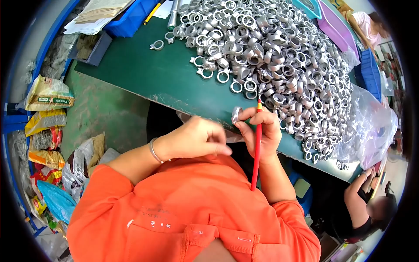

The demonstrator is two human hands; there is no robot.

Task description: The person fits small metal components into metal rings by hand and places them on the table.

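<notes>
My right hand [267, 131] holds a red pencil [257, 153] upright along its palm, the sharpened tip pointing toward the pile. Between the thumb and fingertips of that same hand is a small silver metal ring [236, 114], tilted on edge. My left hand [198, 139] hovers in front of my chest, its fingers loosely bent and its thumb apart from them; no object shows in it, though the palm side is hidden. Just beyond both hands, a large heap of similar metal rings [279, 65] covers much of the green table [131, 72].
A few loose rings [157, 45] lie left of the heap. Around the table are a blue bin [131, 19], a purple tray [338, 28] and a clear plastic bag [364, 126]. Filled sacks [48, 94] line the left. Other people [360, 201] sit at right.
</notes>
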